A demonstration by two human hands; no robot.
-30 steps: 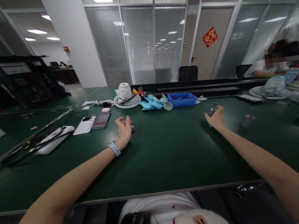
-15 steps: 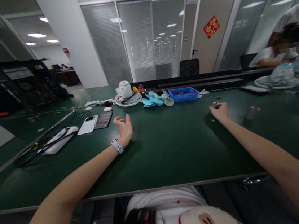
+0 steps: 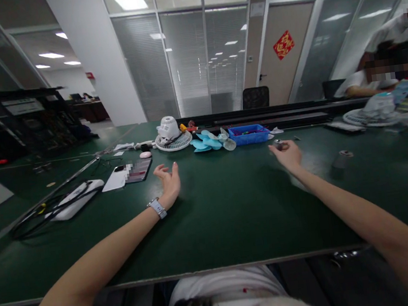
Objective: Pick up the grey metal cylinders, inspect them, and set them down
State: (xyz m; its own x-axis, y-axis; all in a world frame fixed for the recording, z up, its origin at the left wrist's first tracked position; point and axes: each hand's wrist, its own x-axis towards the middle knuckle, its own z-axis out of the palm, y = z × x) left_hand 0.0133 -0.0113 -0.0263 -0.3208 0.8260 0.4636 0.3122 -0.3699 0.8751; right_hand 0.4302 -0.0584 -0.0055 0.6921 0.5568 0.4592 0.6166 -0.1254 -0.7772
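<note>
My left hand point(image 3: 169, 184) is held just above the green table point(image 3: 227, 219), fingers loosely curved and thumb raised, with nothing in it. A watch point(image 3: 157, 207) sits on that wrist. On the right, my right hand point(image 3: 290, 154) grips a small metal cylinder point(image 3: 280, 144) by its sides; its lower part is hidden by the fingers. Another grey metal cylinder point(image 3: 343, 159) stands on the table to the right of this hand, slightly blurred.
At the back lie a white fan point(image 3: 170, 133), blue fan blades point(image 3: 207, 141) and a blue basket point(image 3: 249, 136). Phones point(image 3: 115, 179), a white device point(image 3: 79, 200) and black cables are on the left. A person point(image 3: 380, 72) sits at the far right, near fan parts point(image 3: 380, 109).
My right hand has moved left with the metal cylinder, away from the standing one. My left hand keeps nearly the same pose. The whole view has shifted a little.
</note>
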